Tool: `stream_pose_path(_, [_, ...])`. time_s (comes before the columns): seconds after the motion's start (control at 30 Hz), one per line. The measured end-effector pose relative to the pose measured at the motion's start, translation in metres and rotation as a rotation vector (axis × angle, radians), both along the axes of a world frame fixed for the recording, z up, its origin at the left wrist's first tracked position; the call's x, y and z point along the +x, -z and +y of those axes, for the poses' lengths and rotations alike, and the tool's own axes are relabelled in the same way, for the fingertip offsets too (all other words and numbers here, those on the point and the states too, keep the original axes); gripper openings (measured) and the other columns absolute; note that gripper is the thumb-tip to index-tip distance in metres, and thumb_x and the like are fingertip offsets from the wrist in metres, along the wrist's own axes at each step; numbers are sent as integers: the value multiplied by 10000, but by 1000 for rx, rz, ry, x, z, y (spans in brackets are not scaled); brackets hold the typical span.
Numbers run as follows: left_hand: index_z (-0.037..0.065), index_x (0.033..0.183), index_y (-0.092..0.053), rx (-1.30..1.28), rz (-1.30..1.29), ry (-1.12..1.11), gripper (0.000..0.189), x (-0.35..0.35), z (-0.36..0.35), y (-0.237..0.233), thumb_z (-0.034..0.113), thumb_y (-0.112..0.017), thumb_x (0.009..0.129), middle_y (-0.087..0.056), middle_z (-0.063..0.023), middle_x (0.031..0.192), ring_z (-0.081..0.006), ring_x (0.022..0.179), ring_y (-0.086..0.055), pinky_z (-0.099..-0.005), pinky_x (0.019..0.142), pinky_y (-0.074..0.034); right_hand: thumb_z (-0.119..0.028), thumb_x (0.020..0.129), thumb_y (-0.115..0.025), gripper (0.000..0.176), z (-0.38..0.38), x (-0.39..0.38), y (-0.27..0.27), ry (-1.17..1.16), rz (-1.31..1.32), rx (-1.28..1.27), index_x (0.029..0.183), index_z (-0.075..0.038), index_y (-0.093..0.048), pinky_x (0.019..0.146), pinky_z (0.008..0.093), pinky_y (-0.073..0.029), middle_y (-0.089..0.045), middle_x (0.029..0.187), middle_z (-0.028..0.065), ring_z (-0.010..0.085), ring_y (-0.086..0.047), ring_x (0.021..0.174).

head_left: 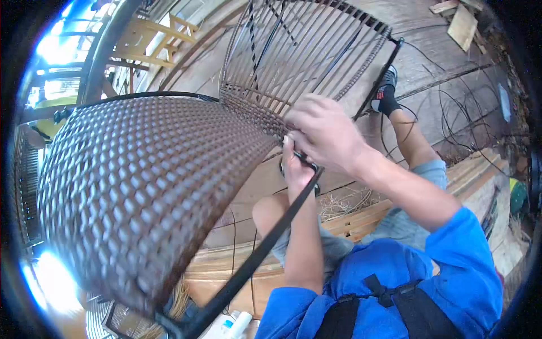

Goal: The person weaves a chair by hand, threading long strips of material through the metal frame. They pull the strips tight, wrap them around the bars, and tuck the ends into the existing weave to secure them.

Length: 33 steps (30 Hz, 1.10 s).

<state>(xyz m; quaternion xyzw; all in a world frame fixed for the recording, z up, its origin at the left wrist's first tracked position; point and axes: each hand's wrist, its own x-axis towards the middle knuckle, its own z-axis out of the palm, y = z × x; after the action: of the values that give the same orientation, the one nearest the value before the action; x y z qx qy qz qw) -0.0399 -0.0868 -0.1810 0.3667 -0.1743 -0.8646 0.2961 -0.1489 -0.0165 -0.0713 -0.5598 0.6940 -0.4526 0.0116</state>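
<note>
Head camera view, looking down over a blue-sleeved worker seated at a wicker chair frame. The right hand [324, 133] sits at centre frame, knuckles up, its fingers curled tight against the weave edge [265, 116]. Whatever strand they pinch is hidden under the fingertips, so what they hold cannot be told. The left hand [296, 166] lies directly beneath it and partly covered. It is closed around the upper end of the black frame bar [254, 254], which runs from the hands down to the lower left of the frame.

The weave edge lies just to the upper left of the right hand, touching its fingertips. It belongs to the half-woven panel [299, 51], whose bare strands fan away toward the top of the frame. The right hand is the nearer one to that edge. Its forearm reaches in from the lower right, wrist bent slightly downward. The left forearm rises almost straight from the bottom centre.

A finished panel [141, 192] of dark brown weave fills the left half of the frame. Loose strands [451, 124] trail over the floor at right, near a foot [387, 96] in a dark sock. Timber planks [361, 220] lie under the worker's legs, and a yellow wooden frame [152, 39] stands at upper left.
</note>
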Motion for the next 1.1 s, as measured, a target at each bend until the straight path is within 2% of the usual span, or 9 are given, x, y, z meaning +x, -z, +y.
stream_pose_path(0.03, [94, 1057, -538, -70, 66, 14, 310, -3, 8, -15, 344, -546, 874, -596, -25, 992, -146, 836, -579, -267, 693, -486, -208, 740, -591, 223, -11, 13, 12, 86, 113, 113, 911, -65, -606, 875, 407, -377, -554, 1026, 90, 266, -466, 1045])
stream_pose_path(0.1, [92, 1082, -532, -54, 124, 113, 329, 5, -5, 13, 355, -508, 886, -596, -21, 996, -134, 853, -574, -272, 721, -484, -205, 727, -578, 198, -20, 19, 34, 172, 212, 298, 865, -77, -640, 872, 401, -372, -548, 1061, 78, 266, -456, 1058])
stream_pose_path(0.27, [99, 955, -540, -63, -7, 18, 209, 6, 2, 8, 294, -501, 891, -543, 38, 786, -49, 529, -431, -174, 415, -348, -191, 716, -555, 217, -21, 14, 53, 246, 257, 318, 877, -80, -650, 876, 401, -368, -543, 1065, 88, 271, -458, 1062])
stream_pose_path(0.4, [94, 914, -540, -23, -21, -31, 152, 3, 1, 13, 235, -491, 881, -531, 24, 715, -52, 520, -442, -172, 413, -347, -205, 737, -570, 241, -18, 21, 47, 249, 248, 459, 917, -59, -636, 916, 400, -360, -508, 1150, 105, 279, -439, 1102])
stream_pose_path(0.63, [61, 982, -542, -38, -7, 59, 188, 5, 1, 12, 150, -434, 856, -563, 5, 807, -60, 575, -505, -181, 443, -395, -203, 674, -605, 278, -20, 26, 56, 281, 296, 447, 914, -63, -614, 919, 409, -331, -505, 1062, 105, 295, -426, 1083])
stream_pose_path(0.73, [62, 1079, -540, -42, 82, 129, 263, 11, -3, 20, 201, -409, 897, -591, -68, 1041, -174, 948, -564, -328, 839, -468, -194, 686, -578, 280, -21, 31, 62, 315, 353, 389, 915, -32, -588, 929, 430, -322, -494, 1047, 133, 317, -414, 1080])
stream_pose_path(0.83, [27, 1115, -516, -47, 109, 153, 298, 9, 1, 11, 127, -452, 842, -575, -82, 1047, -190, 924, -578, -320, 788, -486, -170, 709, -548, 310, -25, 38, 65, 353, 339, 400, 970, -4, -564, 954, 448, -313, -472, 1116, 158, 348, -408, 1111])
stream_pose_path(0.93, [13, 1182, -483, -25, 145, 166, 363, 12, -8, 25, 120, -465, 835, -546, -122, 1130, -243, 1049, -535, -376, 910, -431, -158, 721, -529, 325, -26, 40, 67, 369, 301, 375, 1003, 3, -546, 978, 455, -299, -456, 1169, 167, 358, -399, 1141])
stream_pose_path(1.1, [10, 1183, -479, -46, 98, 135, 366, 14, -4, 21, 112, -477, 831, -545, -116, 1130, -227, 1035, -542, -355, 894, -446, -151, 725, -521, 321, -28, 38, 71, 378, 243, 279, 1017, -17, -517, 986, 444, -290, -450, 1175, 168, 333, -388, 1154])
